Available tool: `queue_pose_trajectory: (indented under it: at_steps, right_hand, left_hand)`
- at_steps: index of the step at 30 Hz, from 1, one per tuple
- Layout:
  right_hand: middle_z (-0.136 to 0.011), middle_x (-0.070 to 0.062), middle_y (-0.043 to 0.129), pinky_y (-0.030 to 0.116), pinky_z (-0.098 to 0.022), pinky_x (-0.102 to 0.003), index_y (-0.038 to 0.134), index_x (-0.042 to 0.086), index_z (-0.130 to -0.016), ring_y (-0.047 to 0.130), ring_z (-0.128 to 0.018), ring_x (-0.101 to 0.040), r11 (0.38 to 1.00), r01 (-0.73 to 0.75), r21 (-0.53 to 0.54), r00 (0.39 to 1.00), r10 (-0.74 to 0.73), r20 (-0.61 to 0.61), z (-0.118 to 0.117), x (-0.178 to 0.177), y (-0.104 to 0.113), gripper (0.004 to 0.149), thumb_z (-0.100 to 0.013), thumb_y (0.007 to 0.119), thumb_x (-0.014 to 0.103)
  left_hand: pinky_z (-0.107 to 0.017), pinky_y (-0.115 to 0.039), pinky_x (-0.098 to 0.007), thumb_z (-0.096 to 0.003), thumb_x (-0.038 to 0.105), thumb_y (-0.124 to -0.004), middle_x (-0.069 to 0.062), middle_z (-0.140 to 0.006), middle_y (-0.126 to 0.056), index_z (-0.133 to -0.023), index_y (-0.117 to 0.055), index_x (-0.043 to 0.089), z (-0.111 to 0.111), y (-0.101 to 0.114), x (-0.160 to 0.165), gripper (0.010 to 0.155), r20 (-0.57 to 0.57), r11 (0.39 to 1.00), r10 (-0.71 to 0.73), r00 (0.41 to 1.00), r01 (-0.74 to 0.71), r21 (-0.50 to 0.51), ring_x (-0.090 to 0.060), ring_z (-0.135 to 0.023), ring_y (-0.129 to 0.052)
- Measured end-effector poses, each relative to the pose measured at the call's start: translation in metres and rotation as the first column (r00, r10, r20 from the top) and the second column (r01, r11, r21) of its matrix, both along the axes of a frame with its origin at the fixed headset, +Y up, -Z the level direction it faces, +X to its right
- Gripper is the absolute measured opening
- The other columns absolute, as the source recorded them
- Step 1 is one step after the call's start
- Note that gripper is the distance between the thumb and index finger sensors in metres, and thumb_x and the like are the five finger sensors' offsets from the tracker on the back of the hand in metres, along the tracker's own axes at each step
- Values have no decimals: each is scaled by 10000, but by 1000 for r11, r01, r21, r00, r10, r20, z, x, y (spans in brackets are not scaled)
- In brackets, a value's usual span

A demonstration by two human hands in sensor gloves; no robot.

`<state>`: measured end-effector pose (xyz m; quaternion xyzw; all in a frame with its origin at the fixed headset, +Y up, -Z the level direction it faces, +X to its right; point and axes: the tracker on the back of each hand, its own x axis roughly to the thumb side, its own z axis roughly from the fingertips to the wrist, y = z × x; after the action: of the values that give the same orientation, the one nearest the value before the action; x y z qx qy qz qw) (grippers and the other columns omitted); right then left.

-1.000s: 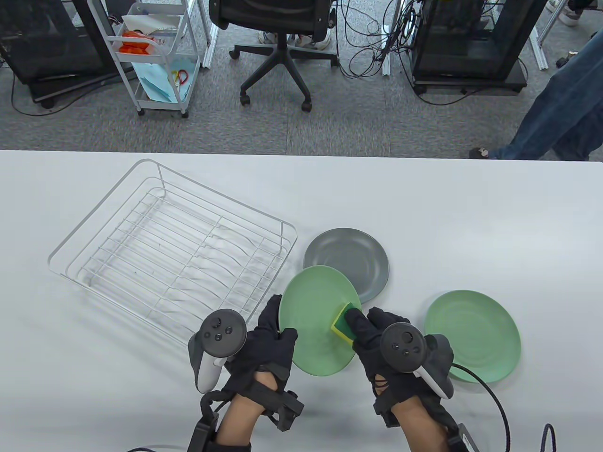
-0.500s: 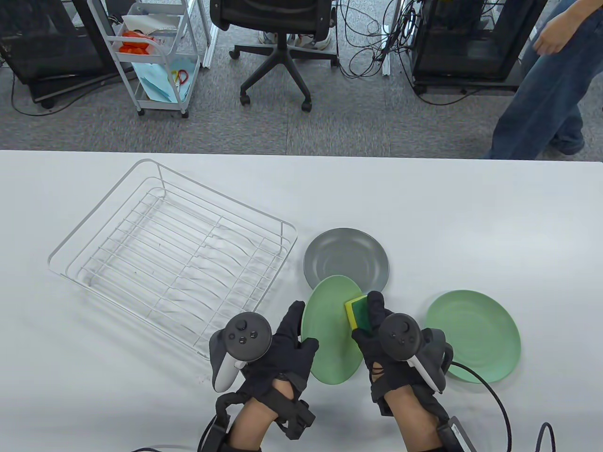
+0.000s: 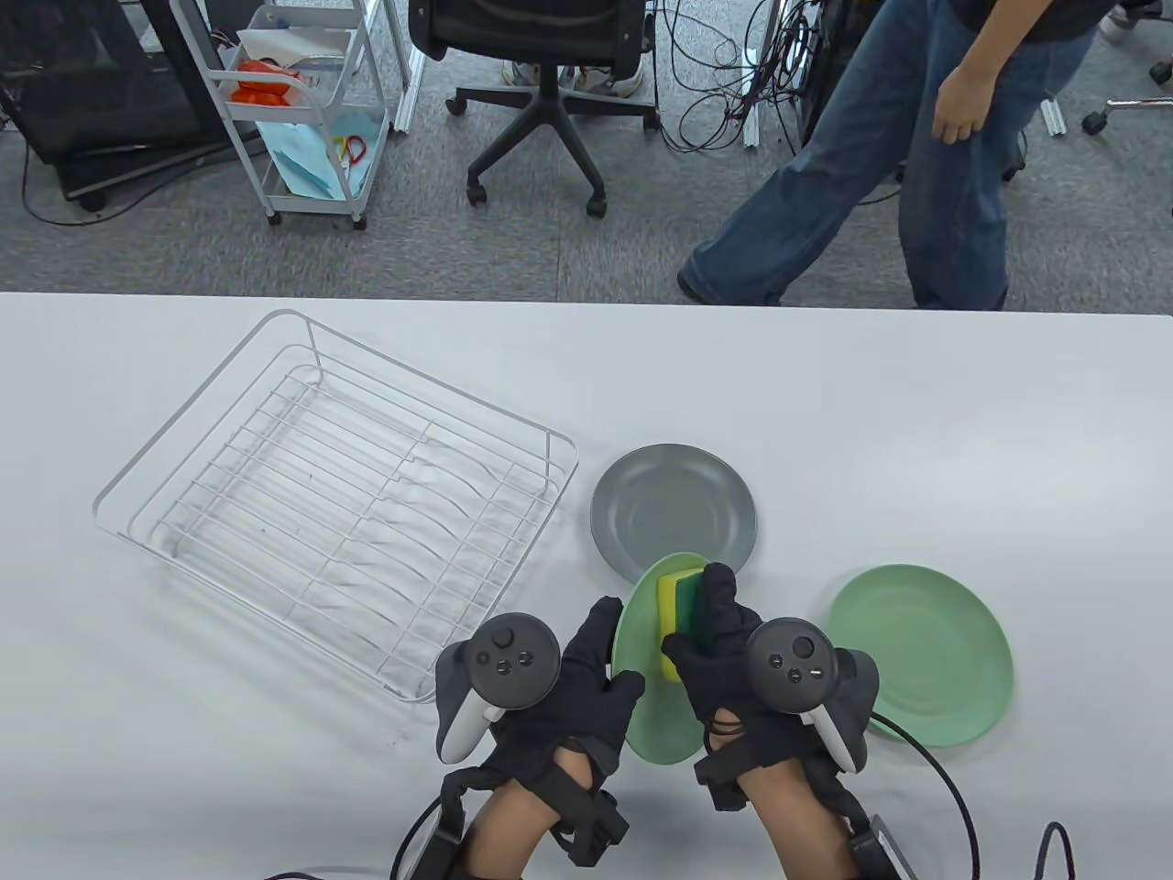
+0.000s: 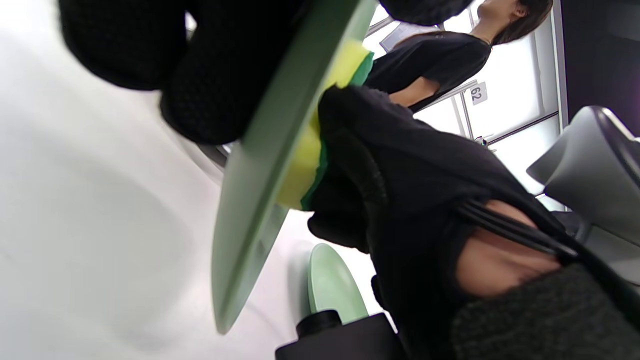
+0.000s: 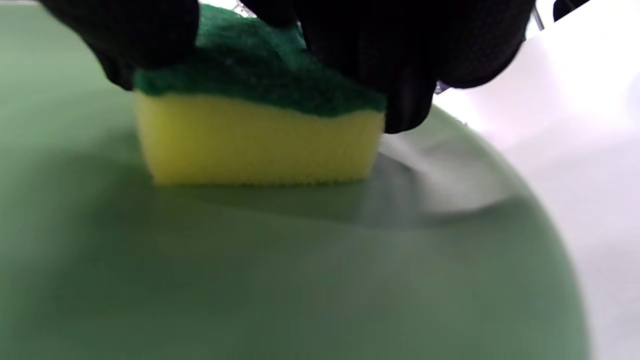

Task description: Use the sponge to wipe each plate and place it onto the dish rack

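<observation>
sponge (image 5: 260, 135): yellow foam block with a dark green scrub layer on top; its yellow underside lies flat against the plate.
right hand (image 5: 310, 45): black gloved, hanging in from the top edge; it grips the sponge by its green layer.
fingers (image 5: 400, 70): one set curls over the sponge's right end, another dark finger covers its upper left corner.
green plate (image 5: 280, 270): fills most of the view, out of focus; its curved rim runs down the right side, with a pale sheen just right of the sponge.
table (image 5: 580, 150): white surface beyond the rim, upper right.
</observation>
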<state>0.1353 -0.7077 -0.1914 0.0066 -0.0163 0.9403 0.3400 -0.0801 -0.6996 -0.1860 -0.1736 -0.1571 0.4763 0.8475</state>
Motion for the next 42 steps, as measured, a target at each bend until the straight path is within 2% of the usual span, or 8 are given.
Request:
queue_pose_trajectory:
  at_steps: [6,16,24,28,32,37,42]
  right_hand:
    - [-892,-119,800,746,-541,-480,501,307,-958,916,-701,-340,993,116,26,985,-112,-131,3,-9,3,718,-356,823,527]
    - [-953,-95,718,669,-610,-493,517,424,-950,819,-795,-340,989,148,-20,931,-146,-336,12,-17,6,685,-356,854,482]
    - [-987,-85,680,606,-653,-507,574,494,-919,739,-864,-340,988,135,-74,900,-153,-408,14,-12,5,637,-360,872,427]
    - [-994,-81,677,592,-660,-508,608,503,-904,719,-879,-339,991,102,-81,912,-126,-391,12,-7,4,609,-362,873,414]
    - [-982,-86,689,600,-652,-501,622,491,-902,726,-862,-340,995,51,-89,943,-77,-325,9,0,1,604,-360,877,418]
    - [-961,-97,720,654,-617,-486,560,468,-933,792,-813,-328,995,-50,-88,970,28,-242,4,11,-6,643,-364,860,463]
    - [-935,-113,750,708,-573,-486,518,400,-954,862,-751,-340,993,-67,-95,985,51,-162,-2,19,-12,687,-361,853,489]
  left_hand:
    - [-471,-767,-553,-400,375,-640,-167,-980,-491,-977,-242,156,-1,0,-4,734,-16,1000,13,1000,-14,-9,-306,-525,-978]
    - [-472,-767,-546,-402,395,-625,-173,-979,-492,-981,-245,159,-3,2,-17,732,-68,994,107,992,-109,-31,-292,-518,-975]
    - [-477,-764,-548,-403,390,-621,-164,-979,-504,-983,-261,170,-3,9,-32,717,-129,984,178,976,-179,0,-290,-516,-975]
    - [-480,-761,-552,-402,388,-626,-161,-979,-509,-983,-272,175,-3,11,-39,712,-150,980,199,968,-199,14,-295,-513,-975]
    - [-484,-757,-560,-400,376,-637,-154,-982,-505,-982,-263,175,-3,11,-40,720,-158,982,186,970,-185,24,-307,-522,-975]
    - [-487,-758,-558,-400,378,-646,-152,-986,-489,-982,-254,176,-1,11,-32,730,-121,991,134,984,-132,25,-307,-532,-975]
    - [-477,-773,-548,-400,390,-653,-156,-983,-487,-980,-250,169,2,10,-19,740,-69,997,79,994,-78,25,-295,-522,-985]
